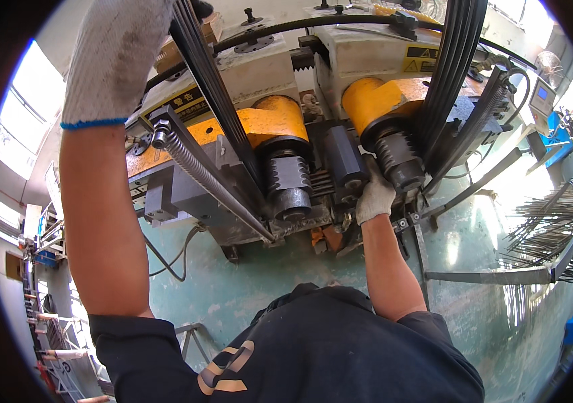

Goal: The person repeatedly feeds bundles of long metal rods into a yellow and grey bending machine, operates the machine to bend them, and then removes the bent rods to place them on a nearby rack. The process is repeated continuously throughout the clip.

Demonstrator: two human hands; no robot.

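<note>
My left hand [117, 57], in a white knit glove with a blue cuff, is raised at the upper left beside a slanting bundle of dark metal bars [216, 87]. Its fingers run out of the picture at the top, so their grip is hidden. My right hand [375, 196], gloved too, reaches between a dark faceted block [345, 158] and the right ridged cylinder [399, 158]; its fingers are mostly covered there. A matching left ridged cylinder [290, 181] sits under an orange housing [276, 121]. Another bar bundle [453, 60] rises on the right.
Springs line both arms of the machine, the left spring [209, 178] slanting down toward the front. A metal frame [488, 275] stands right, near a rack of thin rods [555, 218]. A control panel [543, 97] is at the far right. Cables [179, 265] hang at left.
</note>
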